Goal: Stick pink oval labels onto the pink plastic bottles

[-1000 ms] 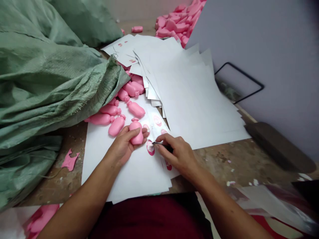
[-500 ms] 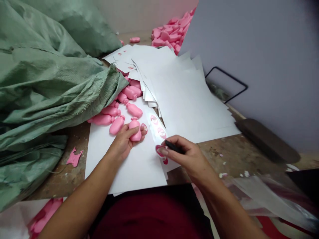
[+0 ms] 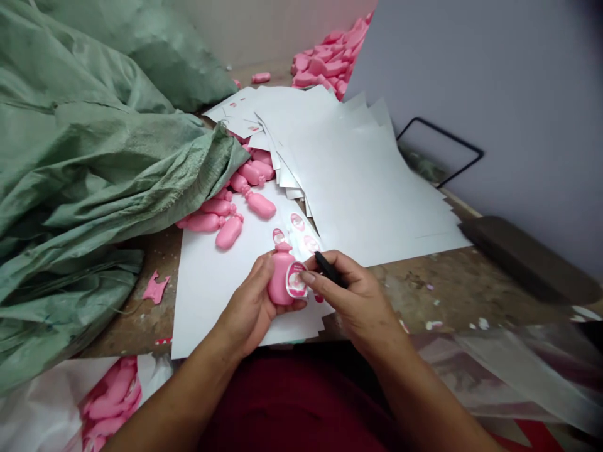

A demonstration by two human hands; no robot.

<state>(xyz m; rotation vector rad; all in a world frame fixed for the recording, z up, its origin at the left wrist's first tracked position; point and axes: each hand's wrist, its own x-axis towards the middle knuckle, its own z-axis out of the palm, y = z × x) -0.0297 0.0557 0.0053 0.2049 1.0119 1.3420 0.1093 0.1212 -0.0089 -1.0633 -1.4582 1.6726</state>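
My left hand (image 3: 257, 301) is wrapped round a small pink bottle (image 3: 279, 279), held neck away from me above the white paper sheet (image 3: 202, 301). Between thumb and fingers, my right hand (image 3: 351, 289) pinches an oval pink-and-white sticker (image 3: 296, 280) against the bottle's right side. A black pen-like tool (image 3: 330, 269) is also in that hand; its tip kind cannot be made out. Just beyond the hands lies a strip of oval stickers (image 3: 298, 222), partly covered by my right hand. One more oval sticker (image 3: 278, 236) shows behind the bottle's neck.
Several pink bottles (image 3: 260, 205) spill from a green woven sack (image 3: 155, 169) on the left. A stack of white sheets (image 3: 362, 188) covers the right. Far back is a heap of pink pieces (image 3: 325, 66). A dark padded bar (image 3: 527, 257) and a black wire frame (image 3: 443, 129) stand right.
My left hand has lifted the bottle and brought it right, towards me. My right hand has taken the sticker off the strip area and now holds it at the bottle's side.
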